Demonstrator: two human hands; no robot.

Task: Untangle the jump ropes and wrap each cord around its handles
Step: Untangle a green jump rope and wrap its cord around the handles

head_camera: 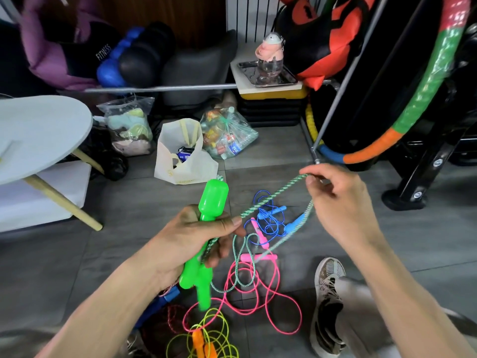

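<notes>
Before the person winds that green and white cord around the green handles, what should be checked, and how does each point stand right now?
1. Left hand grips both green handles: ok.
2. Right hand pinches the green and white cord: ok.
3. Cord between the hands is taut: ok.
4. Rest of the cord free of the pink rope on the floor: not ok, they overlap.
5. Cord clear of the blue rope: cannot tell.
</notes>
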